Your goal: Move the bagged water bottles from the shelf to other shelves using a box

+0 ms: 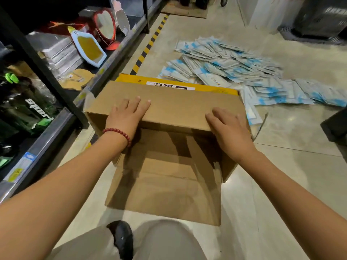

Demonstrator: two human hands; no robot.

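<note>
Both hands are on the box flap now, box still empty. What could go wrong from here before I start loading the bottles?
1. The cardboard box lies open on its side; the left hand and right hand press only its top flap, which could fold or tear.
2. The blue-and-white packets scattered right beside it could get crushed or slipped on.
3. The bagged water bottles sit in slick plastic, so they may slide when grabbed.
</note>
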